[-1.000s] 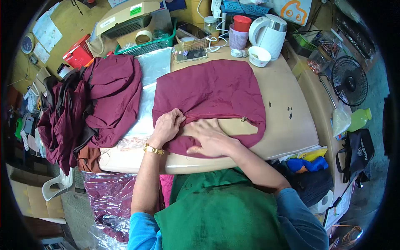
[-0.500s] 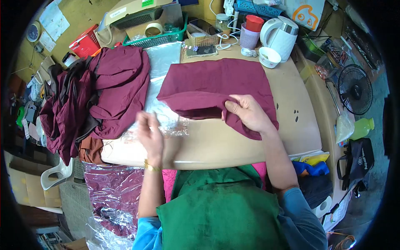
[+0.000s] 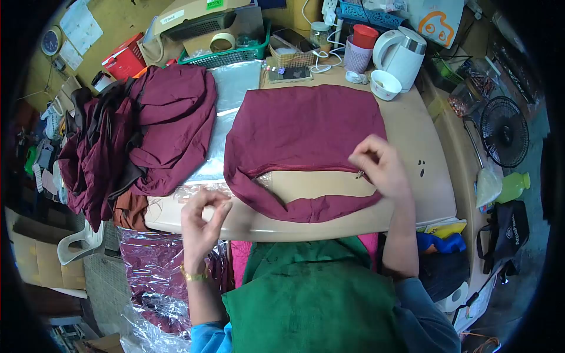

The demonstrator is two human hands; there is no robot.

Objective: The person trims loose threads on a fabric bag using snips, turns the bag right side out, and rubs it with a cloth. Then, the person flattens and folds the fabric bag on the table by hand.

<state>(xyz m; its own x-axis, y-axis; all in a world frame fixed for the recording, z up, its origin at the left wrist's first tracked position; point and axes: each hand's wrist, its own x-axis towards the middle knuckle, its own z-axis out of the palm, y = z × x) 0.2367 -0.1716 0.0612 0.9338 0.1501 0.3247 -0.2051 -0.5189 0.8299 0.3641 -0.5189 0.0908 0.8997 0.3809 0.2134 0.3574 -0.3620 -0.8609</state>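
A maroon cloth bag (image 3: 309, 126) lies flat on the padded table, its narrow strap-like band (image 3: 329, 210) curving out below the body toward me. Along the bag's lower edge runs a zipper (image 3: 306, 169), with a metal zipper pull (image 3: 360, 175) at its right end. My right hand (image 3: 382, 167) is over the bag's right side, beside that pull, thumb and forefinger brought together; whether anything is between them is hidden. My left hand (image 3: 203, 220) hovers left of the band at the table's front edge, thumb apart from curled fingers, holding nothing.
Maroon garments or cloth (image 3: 173, 123) are heaped on the left over clear plastic sheets (image 3: 235, 88). At the back stand a green basket (image 3: 229, 57), a white kettle (image 3: 403, 56), a bowl (image 3: 385, 85) and a cup (image 3: 356, 54). A black fan (image 3: 504, 132) is at right.
My right hand has let go of the bag's lower fold and moved slightly right. The band now lies spread toward me with the zipper exposed. My left hand has lowered and opened.
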